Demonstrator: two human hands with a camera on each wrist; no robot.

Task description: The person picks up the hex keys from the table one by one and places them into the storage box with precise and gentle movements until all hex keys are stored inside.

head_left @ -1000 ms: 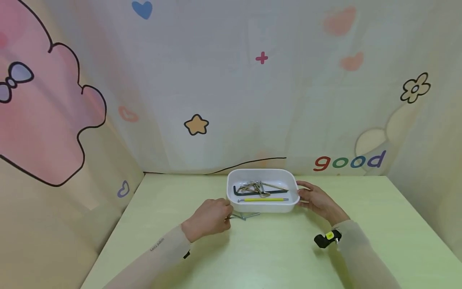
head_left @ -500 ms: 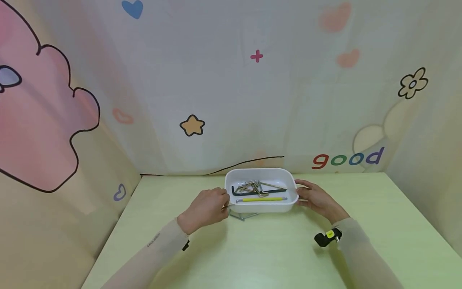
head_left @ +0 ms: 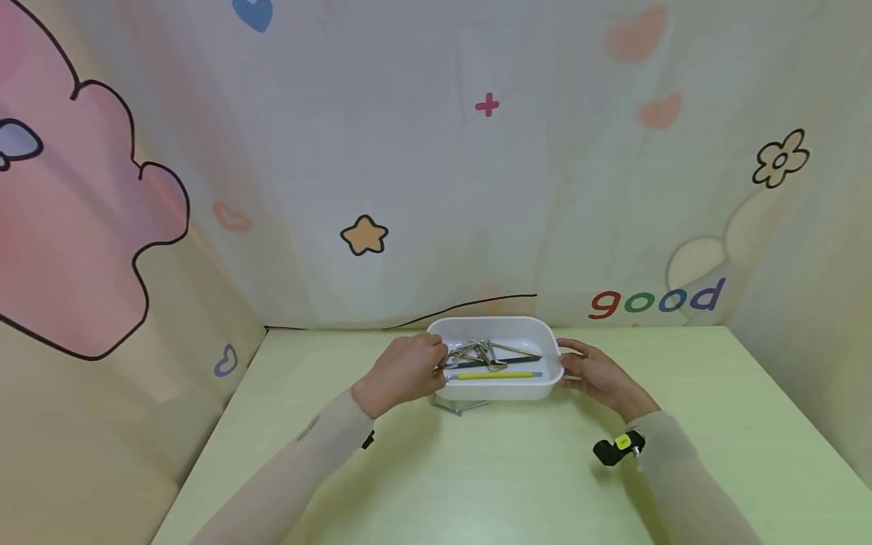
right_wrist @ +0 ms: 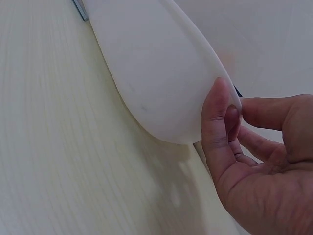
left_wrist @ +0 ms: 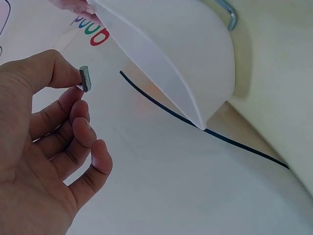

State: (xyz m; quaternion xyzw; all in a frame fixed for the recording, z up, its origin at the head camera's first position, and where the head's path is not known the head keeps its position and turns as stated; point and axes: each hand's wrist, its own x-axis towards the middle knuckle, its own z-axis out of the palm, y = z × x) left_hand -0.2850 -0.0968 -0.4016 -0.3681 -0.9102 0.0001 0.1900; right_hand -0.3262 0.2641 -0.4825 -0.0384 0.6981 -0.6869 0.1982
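Note:
A white plastic tray point(head_left: 500, 391) stands near the back of the table. In it lie several brass-coloured hex keys point(head_left: 482, 353), a black hex key point(head_left: 521, 361) and a thin yellow rod point(head_left: 496, 375). My left hand point(head_left: 406, 369) is over the tray's left end, its thumb and index finger pinching a small metal hex key point(left_wrist: 85, 79); only its end shows in the left wrist view. My right hand point(head_left: 599, 378) holds the tray's right end, thumb at the rim and fingers against the outer wall point(right_wrist: 151, 83).
Silver hex keys point(head_left: 459, 409) lie on the pale green table point(head_left: 504, 469) just in front of the tray. A printed curtain point(head_left: 436, 189) rises behind the table's back edge and along the sides.
My left hand has lifted from the table in front of the tray and moved up and right over its left end, carrying the hex key. The right hand keeps its hold.

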